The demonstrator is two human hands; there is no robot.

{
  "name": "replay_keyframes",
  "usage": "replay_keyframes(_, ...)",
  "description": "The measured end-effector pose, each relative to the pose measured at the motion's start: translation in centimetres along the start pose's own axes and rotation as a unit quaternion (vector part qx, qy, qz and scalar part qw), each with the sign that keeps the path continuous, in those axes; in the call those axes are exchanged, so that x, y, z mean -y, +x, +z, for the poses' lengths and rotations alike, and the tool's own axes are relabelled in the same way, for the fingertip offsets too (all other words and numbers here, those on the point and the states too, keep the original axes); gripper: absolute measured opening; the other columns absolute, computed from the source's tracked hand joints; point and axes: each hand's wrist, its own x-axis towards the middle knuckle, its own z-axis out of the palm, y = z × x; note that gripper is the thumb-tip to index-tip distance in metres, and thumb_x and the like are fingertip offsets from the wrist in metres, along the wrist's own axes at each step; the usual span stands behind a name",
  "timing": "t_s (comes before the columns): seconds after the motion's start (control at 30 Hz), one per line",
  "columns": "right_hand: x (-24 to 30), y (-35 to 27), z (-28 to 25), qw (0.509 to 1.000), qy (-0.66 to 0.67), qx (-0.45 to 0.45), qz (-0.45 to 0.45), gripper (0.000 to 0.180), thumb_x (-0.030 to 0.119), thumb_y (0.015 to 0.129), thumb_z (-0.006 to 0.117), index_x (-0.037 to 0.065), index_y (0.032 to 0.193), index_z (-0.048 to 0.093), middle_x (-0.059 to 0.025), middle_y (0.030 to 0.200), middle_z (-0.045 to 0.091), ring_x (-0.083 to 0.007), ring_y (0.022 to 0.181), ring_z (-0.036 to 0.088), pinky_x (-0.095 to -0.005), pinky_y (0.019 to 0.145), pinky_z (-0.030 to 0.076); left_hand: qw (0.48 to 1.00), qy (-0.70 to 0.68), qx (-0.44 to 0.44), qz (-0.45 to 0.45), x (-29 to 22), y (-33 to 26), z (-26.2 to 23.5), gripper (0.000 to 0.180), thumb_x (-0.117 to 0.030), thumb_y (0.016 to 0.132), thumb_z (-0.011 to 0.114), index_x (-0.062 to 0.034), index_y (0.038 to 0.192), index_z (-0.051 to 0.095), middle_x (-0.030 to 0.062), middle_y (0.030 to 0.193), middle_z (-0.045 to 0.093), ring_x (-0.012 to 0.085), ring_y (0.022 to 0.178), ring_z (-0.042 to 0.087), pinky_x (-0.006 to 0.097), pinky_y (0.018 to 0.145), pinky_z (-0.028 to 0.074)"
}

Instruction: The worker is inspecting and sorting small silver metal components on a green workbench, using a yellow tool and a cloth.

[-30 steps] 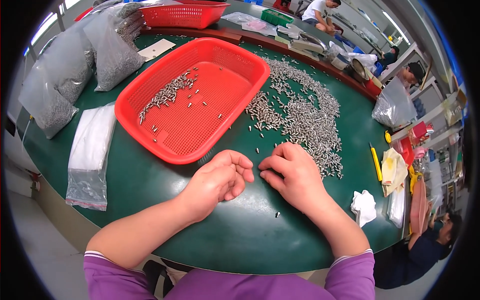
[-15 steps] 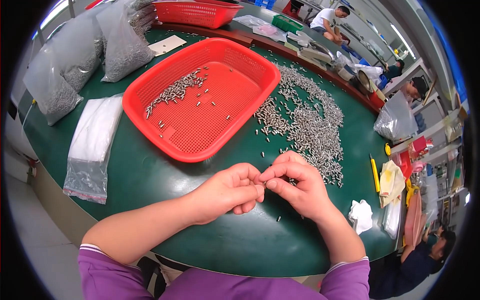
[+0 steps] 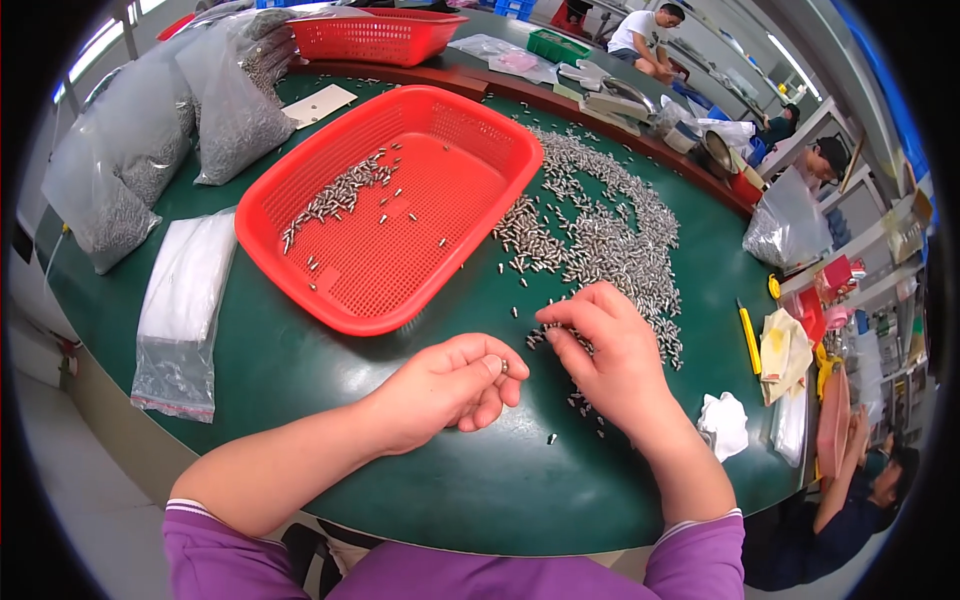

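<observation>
My left hand (image 3: 445, 385) is closed, with a small metal fitting (image 3: 504, 367) pinched between thumb and fingertips. To its right, my right hand (image 3: 615, 355) hovers low over the table, thumb and forefinger slightly apart beside a few loose fittings (image 3: 535, 336). Beyond that hand spreads a large pile of silvery metal fittings (image 3: 625, 255). A red plastic basket (image 3: 385, 322) stands ahead of my left hand, with a smaller heap of the same fittings along its left side. One stray fitting (image 3: 552, 439) lies nearer to me, between my forearms.
Bulging clear bags of fittings (image 3: 235, 130) stand at the far left, near a stack of clear plastic bags (image 3: 185, 285). On the right lie a yellow cutter (image 3: 749, 340), a cloth (image 3: 785, 355) and a crumpled white wad (image 3: 723, 425). Other people sit farther off.
My hands, together before, are now apart. The right one has moved away from the left toward the loose fittings; the left keeps a fitting in its pinch. The whole view has shifted slightly.
</observation>
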Motion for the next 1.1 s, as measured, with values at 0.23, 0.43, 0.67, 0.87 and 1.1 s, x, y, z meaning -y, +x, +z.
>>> replay_keyframes(0.23, -1.1, -0.4, 1.6, 0.993, -0.08, 0.029, -0.078, 0.015, 0.008, 0.074, 0.072, 0.008, 0.088, 0.067, -0.0074, 0.082, 0.056, -0.0263, 0.078, 0.058, -0.0367, 0.067, 0.048, 1.0, 0.002, -0.009, 0.006, 0.0, 0.0, 0.0, 0.023, -0.014, 0.099, 0.039, -0.0027, 0.114, 0.052, 0.0041, 0.094, 0.057, 0.0079, 0.067, 0.05, 0.022, 0.059, 0.04)
replay_keyframes(0.43, -1.1, -0.4, 1.4, 0.993, -0.067, 0.036, -0.085, 0.014, 0.006, 0.072, 0.072, 0.008, 0.085, 0.066, -0.0072, 0.08, 0.055, -0.0266, 0.079, 0.057, -0.0371, 0.068, 0.048, 0.998, -0.06, -0.01, 0.032, 0.4, 0.2, -0.5, 0.024, -0.014, 0.097, 0.041, -0.0013, 0.115, 0.051, 0.0072, 0.095, 0.057, 0.0103, 0.069, 0.05, 0.023, 0.061, 0.04)
replay_keyframes(0.67, -1.0, -0.1, 0.7, 0.99, -0.078, 0.062, -0.097, 0.015, 0.007, 0.071, 0.071, 0.008, 0.085, 0.065, -0.0068, 0.082, 0.054, -0.0267, 0.08, 0.056, -0.0382, 0.07, 0.048, 0.995, -0.075, -0.048, 0.043, 0.3, 0.3, -0.6, 0.023, -0.014, 0.097, 0.038, -0.0004, 0.111, 0.051, 0.0091, 0.094, 0.056, 0.0117, 0.067, 0.049, 0.024, 0.06, 0.039)
replay_keyframes(0.87, -0.7, -0.3, 1.1, 0.995, -0.016, 0.074, -0.059, 0.012, 0.007, 0.075, 0.07, 0.007, 0.087, 0.065, -0.0072, 0.083, 0.055, -0.0256, 0.079, 0.056, -0.0355, 0.069, 0.048, 0.997, -0.045, -0.063, 0.016, 0.3, 0.3, -0.4, 0.016, -0.014, 0.097, 0.046, -0.0028, 0.107, 0.052, 0.0057, 0.089, 0.057, 0.0092, 0.065, 0.048, 0.022, 0.056, 0.038)
replay_keyframes(1.1, 0.5, -0.4, 0.7, 0.972, 0.21, 0.102, -0.027, 0.013, 0.006, 0.082, 0.068, 0.009, 0.094, 0.069, -0.0054, 0.084, 0.055, -0.0203, 0.08, 0.056, -0.0298, 0.069, 0.048, 0.999, 0.024, -0.02, -0.011, 0.0, 0.0, 0.2, 0.02, -0.018, 0.094, 0.056, -0.0032, 0.105, 0.051, 0.0019, 0.086, 0.057, 0.0064, 0.067, 0.05, 0.021, 0.057, 0.039)
